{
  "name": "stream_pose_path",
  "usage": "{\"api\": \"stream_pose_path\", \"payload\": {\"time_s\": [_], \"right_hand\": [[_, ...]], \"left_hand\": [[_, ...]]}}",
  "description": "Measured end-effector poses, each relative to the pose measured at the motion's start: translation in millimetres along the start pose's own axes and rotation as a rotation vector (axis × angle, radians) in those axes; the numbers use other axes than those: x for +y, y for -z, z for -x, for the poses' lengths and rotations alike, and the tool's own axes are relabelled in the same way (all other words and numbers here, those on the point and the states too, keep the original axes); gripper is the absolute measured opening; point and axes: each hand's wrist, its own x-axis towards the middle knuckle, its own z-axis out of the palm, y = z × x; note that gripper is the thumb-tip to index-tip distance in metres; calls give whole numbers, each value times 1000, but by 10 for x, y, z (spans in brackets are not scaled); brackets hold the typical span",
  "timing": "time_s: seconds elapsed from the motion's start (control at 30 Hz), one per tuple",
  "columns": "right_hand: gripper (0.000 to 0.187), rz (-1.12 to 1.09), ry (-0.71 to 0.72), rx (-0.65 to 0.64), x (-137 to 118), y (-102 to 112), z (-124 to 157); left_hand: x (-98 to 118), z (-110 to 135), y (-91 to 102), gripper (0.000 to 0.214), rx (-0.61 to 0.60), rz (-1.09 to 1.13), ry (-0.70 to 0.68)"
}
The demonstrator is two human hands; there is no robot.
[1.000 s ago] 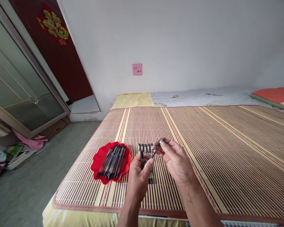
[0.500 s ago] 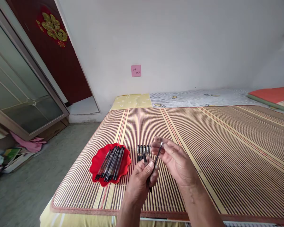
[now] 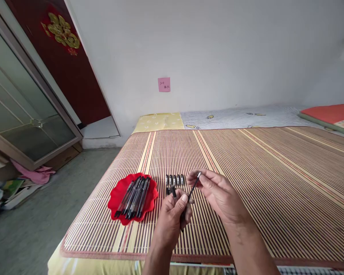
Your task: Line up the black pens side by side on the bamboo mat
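Observation:
A slim black pen refill [image 3: 193,186] with a pale tip slants up between my two hands. My left hand [image 3: 172,212] is closed round its lower part. A black pen part [image 3: 174,193] also sticks out of that hand, mostly hidden by the fingers. My right hand [image 3: 218,193] pinches the pale upper end between thumb and fingertips. Just beyond my left hand lies a short row of black pen caps [image 3: 174,180], with more dark pieces partly covered behind the fingers. To the left, a red scalloped plate [image 3: 113,198] carries several black pens [image 3: 134,196].
A striped bamboo mat [image 3: 246,172] covers the bed. A folded orange and green quilt [image 3: 329,114] lies at the far right. On the white wall a pink note [image 3: 164,84] is stuck. A glass-panelled door [image 3: 25,95] and floor clutter [image 3: 23,187] are at left.
The right hand has shifted slightly to the right, and its fingertips now close on the refill's pale end. The refill's tip has moved a little right. The left hand has barely moved.

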Motion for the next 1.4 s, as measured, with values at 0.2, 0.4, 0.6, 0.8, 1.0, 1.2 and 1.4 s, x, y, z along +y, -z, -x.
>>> {"api": "stream_pose_path", "payload": {"time_s": [0.2,0.4,0.6,0.8,1.0,1.2,1.4], "right_hand": [[18,40,-28,-16,4,4,-8],[25,165,70,209,26,-53,-24],[26,495,-37,144,44,-84,-4],[20,607,-56,55,126,-96,-35],[41,663,-159,130,231,327,-129],[30,832,-257,182,676,524,-238],[26,1075,-290,209,912,501,-285]], "left_hand": [[15,10,-36,39,5,0,1],[1,3,-33,35,61,-180,-84],[41,2,-71,24,125,-421,-167],[94,2,-88,24,89,-473,-123],[366,22,448,47,390,-448,-208],[300,-10,567,29,356,-562,-233],[94,-59,332,17,158,-1210,-193]]}}
